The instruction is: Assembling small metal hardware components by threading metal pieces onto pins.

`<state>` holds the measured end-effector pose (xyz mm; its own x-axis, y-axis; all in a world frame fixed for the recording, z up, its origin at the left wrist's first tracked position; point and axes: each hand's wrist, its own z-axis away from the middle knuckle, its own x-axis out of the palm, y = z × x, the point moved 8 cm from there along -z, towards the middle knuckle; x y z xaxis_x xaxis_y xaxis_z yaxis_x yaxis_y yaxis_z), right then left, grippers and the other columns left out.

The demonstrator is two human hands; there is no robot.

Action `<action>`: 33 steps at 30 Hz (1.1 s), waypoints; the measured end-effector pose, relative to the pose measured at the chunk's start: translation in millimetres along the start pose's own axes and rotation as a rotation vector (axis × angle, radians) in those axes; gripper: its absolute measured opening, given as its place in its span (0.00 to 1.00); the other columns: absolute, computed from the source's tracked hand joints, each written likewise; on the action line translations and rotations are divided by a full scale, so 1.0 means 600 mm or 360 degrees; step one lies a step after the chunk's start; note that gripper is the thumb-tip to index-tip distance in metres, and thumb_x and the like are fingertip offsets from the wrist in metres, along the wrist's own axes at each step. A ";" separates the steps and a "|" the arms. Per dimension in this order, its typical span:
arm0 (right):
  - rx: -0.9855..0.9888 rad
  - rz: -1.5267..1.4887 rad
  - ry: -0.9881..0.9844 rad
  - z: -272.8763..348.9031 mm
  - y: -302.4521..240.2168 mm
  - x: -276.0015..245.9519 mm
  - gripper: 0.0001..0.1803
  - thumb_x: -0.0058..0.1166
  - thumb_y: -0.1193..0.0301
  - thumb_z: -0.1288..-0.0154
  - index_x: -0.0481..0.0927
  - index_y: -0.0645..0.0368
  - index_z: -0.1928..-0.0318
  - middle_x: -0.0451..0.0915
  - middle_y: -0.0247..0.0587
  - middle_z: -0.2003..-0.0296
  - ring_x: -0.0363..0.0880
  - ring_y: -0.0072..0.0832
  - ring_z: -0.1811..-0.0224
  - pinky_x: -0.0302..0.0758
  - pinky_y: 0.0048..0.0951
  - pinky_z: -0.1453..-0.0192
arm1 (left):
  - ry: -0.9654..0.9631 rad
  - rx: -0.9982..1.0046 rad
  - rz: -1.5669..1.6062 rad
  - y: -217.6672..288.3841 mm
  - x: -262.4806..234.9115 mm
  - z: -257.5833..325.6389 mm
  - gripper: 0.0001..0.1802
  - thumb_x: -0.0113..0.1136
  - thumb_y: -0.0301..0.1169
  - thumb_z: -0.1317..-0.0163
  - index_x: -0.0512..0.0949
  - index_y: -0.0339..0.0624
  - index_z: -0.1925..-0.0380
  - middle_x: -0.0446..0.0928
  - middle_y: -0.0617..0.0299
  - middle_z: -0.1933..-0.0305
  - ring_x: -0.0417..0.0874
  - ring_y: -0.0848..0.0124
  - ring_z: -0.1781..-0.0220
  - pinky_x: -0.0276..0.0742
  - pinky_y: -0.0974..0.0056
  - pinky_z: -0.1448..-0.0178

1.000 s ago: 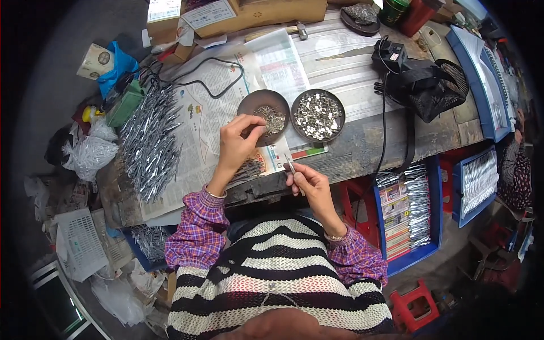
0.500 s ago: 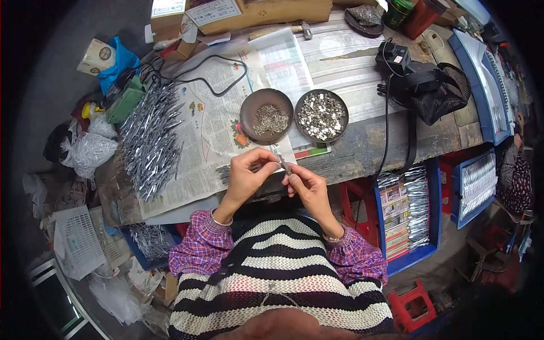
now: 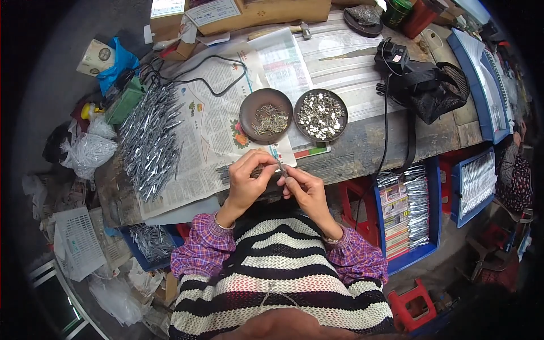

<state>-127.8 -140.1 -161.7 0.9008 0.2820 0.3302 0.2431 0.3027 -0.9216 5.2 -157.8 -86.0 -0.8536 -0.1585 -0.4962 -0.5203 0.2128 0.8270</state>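
Observation:
Close together at the table's near edge, both my hands meet over a slim grey metal piece [image 3: 281, 169]. My right hand [image 3: 309, 194] is closed on it between thumb and fingers. My left hand [image 3: 245, 181] pinches at its far end; whatever small part those fingertips may hold is too small to make out. Just beyond them is a dark round dish [image 3: 250, 107] with thin pins or rivets inside. Beside it, a second dish [image 3: 344, 105] holds many small shiny round pieces. Left of my hands, a large heap of slim silvery metal pieces [image 3: 150, 139] lies on newspaper [image 3: 212, 133].
A hammer [image 3: 306, 30] lies at the back near cardboard boxes [image 3: 283, 12]. At right are a black mesh bag [image 3: 436, 90] and a hanging cable. Blue trays [image 3: 436, 226] of metal pieces stand below right. A red stool [image 3: 412, 303] is at lower right.
My left hand has shifted slightly, its fingertips closing in on the far end of the metal piece. My right hand has moved a little left, still gripping it.

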 end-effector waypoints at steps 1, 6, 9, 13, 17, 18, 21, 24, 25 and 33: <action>0.0000 -0.0001 0.0000 0.000 -0.001 0.001 0.16 0.47 0.78 0.34 0.75 0.64 0.46 0.78 0.35 0.67 0.73 0.14 0.74 0.75 0.16 0.71 | 0.0023 0.0024 -0.0028 0.001 -0.001 0.001 0.07 0.64 0.18 0.55 0.77 0.36 0.74 0.78 0.57 0.72 0.80 0.65 0.69 0.75 0.66 0.65; -0.0095 0.0109 0.0006 0.001 -0.011 0.001 0.17 0.48 0.79 0.36 0.75 0.62 0.46 0.79 0.36 0.67 0.74 0.15 0.74 0.75 0.17 0.71 | 0.0070 0.0094 -0.0109 0.006 -0.004 0.003 0.07 0.64 0.18 0.55 0.77 0.37 0.74 0.77 0.56 0.72 0.80 0.62 0.69 0.75 0.64 0.65; -0.0109 0.0120 0.0025 0.001 -0.011 0.000 0.17 0.48 0.80 0.36 0.75 0.62 0.46 0.79 0.36 0.68 0.74 0.15 0.74 0.75 0.17 0.72 | 0.0097 0.0105 -0.0128 0.006 -0.005 0.003 0.08 0.65 0.18 0.56 0.77 0.37 0.75 0.77 0.57 0.73 0.80 0.62 0.69 0.74 0.64 0.65; -0.0124 0.0154 0.0035 0.002 -0.016 0.003 0.18 0.49 0.80 0.37 0.76 0.61 0.46 0.80 0.36 0.68 0.74 0.15 0.74 0.75 0.17 0.72 | 0.0103 0.0188 -0.0160 0.013 -0.007 0.005 0.09 0.65 0.18 0.58 0.76 0.38 0.76 0.77 0.57 0.73 0.80 0.61 0.69 0.74 0.64 0.65; -0.0155 0.0184 0.0033 0.002 -0.018 0.004 0.18 0.49 0.81 0.37 0.76 0.62 0.46 0.80 0.37 0.68 0.75 0.15 0.75 0.75 0.17 0.72 | 0.0123 0.0215 -0.0203 0.012 -0.006 0.009 0.09 0.65 0.18 0.59 0.76 0.38 0.76 0.77 0.57 0.73 0.80 0.61 0.69 0.74 0.63 0.65; -0.0169 0.0198 0.0027 0.002 -0.019 0.006 0.18 0.49 0.81 0.37 0.76 0.62 0.47 0.80 0.37 0.68 0.75 0.15 0.75 0.75 0.17 0.72 | 0.0129 0.0210 -0.0207 0.010 -0.008 0.010 0.09 0.65 0.18 0.59 0.76 0.38 0.76 0.77 0.57 0.73 0.80 0.61 0.69 0.74 0.63 0.65; -0.0191 0.0210 0.0017 0.002 -0.023 0.013 0.17 0.49 0.82 0.38 0.76 0.64 0.47 0.80 0.38 0.68 0.75 0.15 0.75 0.75 0.16 0.72 | 0.0142 0.0244 -0.0238 0.015 -0.014 0.013 0.09 0.66 0.18 0.59 0.77 0.38 0.76 0.77 0.57 0.73 0.80 0.60 0.68 0.75 0.60 0.61; -0.0139 0.0243 0.0055 0.007 -0.027 0.007 0.17 0.50 0.82 0.38 0.76 0.65 0.48 0.79 0.37 0.68 0.74 0.15 0.74 0.74 0.16 0.73 | 0.0124 0.0254 -0.0182 0.020 -0.007 0.014 0.09 0.66 0.19 0.59 0.77 0.38 0.76 0.77 0.56 0.72 0.79 0.58 0.68 0.76 0.57 0.55; -0.0107 0.0214 0.0060 0.010 -0.029 0.007 0.17 0.50 0.82 0.38 0.76 0.65 0.48 0.79 0.36 0.68 0.74 0.15 0.74 0.74 0.16 0.72 | 0.0127 0.0266 -0.0133 0.019 -0.006 0.015 0.09 0.65 0.19 0.58 0.77 0.38 0.76 0.77 0.56 0.72 0.79 0.57 0.68 0.76 0.57 0.54; -0.0159 0.0476 -0.0044 0.003 -0.044 0.011 0.16 0.51 0.83 0.40 0.78 0.65 0.51 0.80 0.36 0.72 0.73 0.15 0.77 0.71 0.16 0.75 | -0.0036 -0.0533 0.0673 -0.060 0.008 0.035 0.09 0.65 0.23 0.48 0.74 0.36 0.69 0.78 0.65 0.72 0.79 0.81 0.68 0.75 0.74 0.62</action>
<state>-129.0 -144.4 -134.5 0.9278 0.3701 0.0459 0.0045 0.1119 -0.9937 19.2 -146.1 -124.0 -0.9891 -0.1039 -0.1045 -0.0979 -0.0663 0.9930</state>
